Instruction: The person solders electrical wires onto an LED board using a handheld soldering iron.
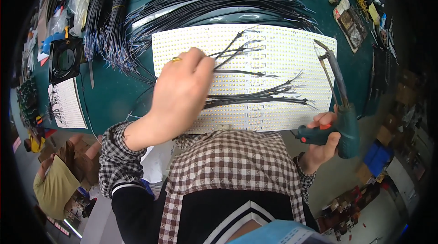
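My left hand, with a ring on one finger, pinches a bunch of thin black wires with stripped ends, fanned out over a white panel covered in rows of small yellow dots. My right hand grips a teal soldering gun at the panel's right edge. Its long dark tip points up and away, above the panel's right corner and clear of the wires.
The panel lies on a green table. Big bundles of black wires spread behind it. A small black fan and another dotted panel sit at left. Clutter lines the right edge. A person in yellow sits lower left.
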Action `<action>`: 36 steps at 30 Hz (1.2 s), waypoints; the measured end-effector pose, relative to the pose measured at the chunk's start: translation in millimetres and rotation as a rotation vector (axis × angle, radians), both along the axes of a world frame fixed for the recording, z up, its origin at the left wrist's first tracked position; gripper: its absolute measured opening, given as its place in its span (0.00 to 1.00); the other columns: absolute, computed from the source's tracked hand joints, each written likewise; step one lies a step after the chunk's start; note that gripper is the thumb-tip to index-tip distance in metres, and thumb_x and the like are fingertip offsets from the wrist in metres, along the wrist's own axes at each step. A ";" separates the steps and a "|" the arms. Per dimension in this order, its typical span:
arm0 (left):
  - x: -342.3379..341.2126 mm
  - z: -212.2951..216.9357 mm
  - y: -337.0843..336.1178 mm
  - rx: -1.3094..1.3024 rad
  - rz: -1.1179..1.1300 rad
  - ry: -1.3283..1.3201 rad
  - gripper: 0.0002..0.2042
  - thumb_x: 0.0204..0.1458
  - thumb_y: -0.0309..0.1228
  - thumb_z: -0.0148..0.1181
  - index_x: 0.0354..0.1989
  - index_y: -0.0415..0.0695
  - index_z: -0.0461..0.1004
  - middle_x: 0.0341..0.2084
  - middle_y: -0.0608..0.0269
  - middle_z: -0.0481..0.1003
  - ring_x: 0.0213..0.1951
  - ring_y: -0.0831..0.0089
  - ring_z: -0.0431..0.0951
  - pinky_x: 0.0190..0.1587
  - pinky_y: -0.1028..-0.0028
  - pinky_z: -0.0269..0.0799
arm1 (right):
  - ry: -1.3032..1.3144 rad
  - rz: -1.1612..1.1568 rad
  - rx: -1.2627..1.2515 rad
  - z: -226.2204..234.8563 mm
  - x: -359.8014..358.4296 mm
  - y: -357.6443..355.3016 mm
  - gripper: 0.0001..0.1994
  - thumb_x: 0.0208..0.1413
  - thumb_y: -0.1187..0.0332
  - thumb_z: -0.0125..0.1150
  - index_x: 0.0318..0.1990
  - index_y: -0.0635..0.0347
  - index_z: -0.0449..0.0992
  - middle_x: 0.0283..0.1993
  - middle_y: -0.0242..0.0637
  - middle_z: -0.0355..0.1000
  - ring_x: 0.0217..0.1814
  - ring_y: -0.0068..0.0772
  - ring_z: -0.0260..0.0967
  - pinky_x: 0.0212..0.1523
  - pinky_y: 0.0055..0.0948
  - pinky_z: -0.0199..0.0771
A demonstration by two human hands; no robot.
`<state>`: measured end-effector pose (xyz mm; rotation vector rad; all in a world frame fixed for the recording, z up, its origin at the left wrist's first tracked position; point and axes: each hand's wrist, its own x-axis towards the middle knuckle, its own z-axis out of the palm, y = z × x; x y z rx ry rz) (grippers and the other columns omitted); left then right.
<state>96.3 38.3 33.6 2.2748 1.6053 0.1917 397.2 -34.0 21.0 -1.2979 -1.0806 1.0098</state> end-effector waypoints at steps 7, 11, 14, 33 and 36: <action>66.1 -35.3 35.6 -0.023 -0.331 -0.356 0.08 0.47 0.28 0.60 0.33 0.41 0.68 0.32 0.59 0.68 0.37 0.59 0.71 0.39 0.63 0.66 | 0.109 -0.095 -0.012 1.4 -5.8 2.0 0.29 0.52 0.49 0.61 0.44 0.73 0.66 0.34 0.45 0.69 0.27 0.34 0.70 0.30 0.27 0.74; 63.0 -36.2 31.5 0.002 -0.304 -0.340 0.07 0.48 0.27 0.58 0.31 0.40 0.67 0.29 0.56 0.67 0.32 0.57 0.71 0.35 0.62 0.67 | 0.122 -0.113 -0.024 -2.3 -2.3 -3.1 0.29 0.52 0.48 0.61 0.44 0.72 0.66 0.34 0.44 0.69 0.27 0.34 0.70 0.31 0.29 0.73; 55.8 -26.6 25.5 -0.041 -0.169 -0.445 0.06 0.49 0.25 0.55 0.33 0.39 0.66 0.26 0.53 0.67 0.27 0.55 0.72 0.30 0.62 0.69 | 0.132 -0.123 -0.051 -5.0 -4.0 -0.3 0.29 0.53 0.48 0.60 0.44 0.72 0.66 0.34 0.44 0.69 0.27 0.34 0.70 0.32 0.29 0.73; 52.5 -55.2 34.6 0.036 0.078 -0.643 0.06 0.42 0.22 0.60 0.27 0.42 0.68 0.23 0.58 0.67 0.23 0.58 0.71 0.24 0.65 0.68 | 0.093 -0.013 -0.174 -2.8 -9.9 -8.0 0.29 0.52 0.50 0.61 0.46 0.74 0.69 0.37 0.44 0.70 0.35 0.40 0.73 0.44 0.40 0.74; 53.1 -56.0 34.8 0.077 0.046 -0.576 0.07 0.41 0.22 0.60 0.26 0.42 0.68 0.23 0.58 0.67 0.23 0.59 0.71 0.24 0.65 0.67 | 0.082 0.004 -0.215 -1.2 -10.6 -11.0 0.29 0.52 0.51 0.62 0.47 0.74 0.69 0.39 0.46 0.71 0.38 0.42 0.74 0.44 0.41 0.75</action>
